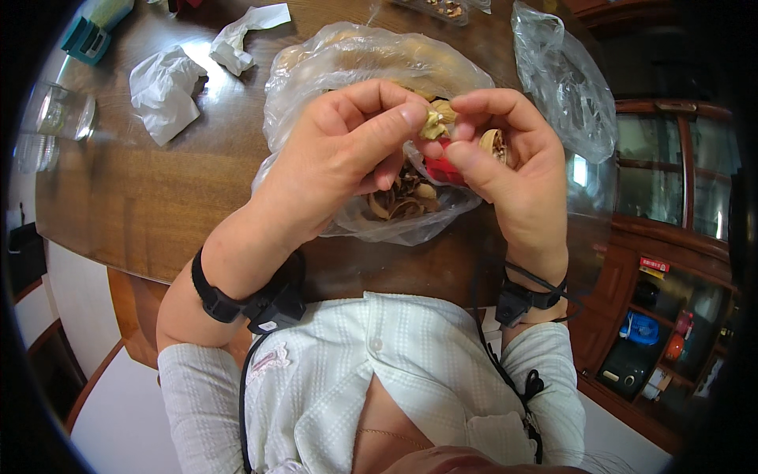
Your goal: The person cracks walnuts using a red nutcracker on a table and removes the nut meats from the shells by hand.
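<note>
Between its thumb and index finger, my left hand [349,139] pinches a pale yellowish walnut kernel piece [435,125]. Close by on the right, my right hand [515,148] has its thumb and fingertips near the kernel. A piece of walnut shell [493,145] rests against the curled fingers of that hand. Below both hands, an open clear plastic bag [408,236] holds broken walnut shells [408,201]. A red item [444,170], partly hidden by my fingers, lies at the bag's edge. Another walnut [443,110] shows just behind the fingertips.
A larger plastic bag of walnuts [379,56] lies beyond my hands on the wooden table [142,201]. Crumpled tissues [166,92], a drinking glass [65,112] and a teal-lidded jar [86,41] are to the left. Another clear bag [565,83] lies right, near a cabinet [651,231].
</note>
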### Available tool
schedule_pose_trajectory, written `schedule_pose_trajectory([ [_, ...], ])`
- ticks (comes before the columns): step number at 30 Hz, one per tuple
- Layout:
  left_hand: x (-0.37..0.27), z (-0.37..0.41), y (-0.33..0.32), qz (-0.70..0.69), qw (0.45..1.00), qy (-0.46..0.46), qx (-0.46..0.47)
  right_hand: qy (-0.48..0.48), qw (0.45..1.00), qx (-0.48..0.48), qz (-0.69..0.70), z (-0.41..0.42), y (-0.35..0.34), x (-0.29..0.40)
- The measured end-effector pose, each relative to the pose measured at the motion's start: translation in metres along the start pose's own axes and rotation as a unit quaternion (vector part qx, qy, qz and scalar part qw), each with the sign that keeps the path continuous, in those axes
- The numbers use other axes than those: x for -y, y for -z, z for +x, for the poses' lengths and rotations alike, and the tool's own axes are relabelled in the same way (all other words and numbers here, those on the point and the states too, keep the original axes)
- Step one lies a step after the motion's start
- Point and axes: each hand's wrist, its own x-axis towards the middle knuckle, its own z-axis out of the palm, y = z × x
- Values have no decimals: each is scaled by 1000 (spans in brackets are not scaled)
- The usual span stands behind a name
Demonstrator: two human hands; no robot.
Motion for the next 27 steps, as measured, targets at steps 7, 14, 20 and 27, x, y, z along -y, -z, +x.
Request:
schedule_pose_trajectory([
  [7,4,1,0,41,999,-20,4,209,930,1,-302,5,-10,1],
  [14,2,0,-1,39,999,-22,-5,158,945,37,-285,7,-1,8],
  [20,3,0,-3,49,998,-43,-16,179,936,43,-299,10,-1,10],
  [27,4,0,1,63,998,-24,-14,103,969,50,-218,10,-1,14],
])
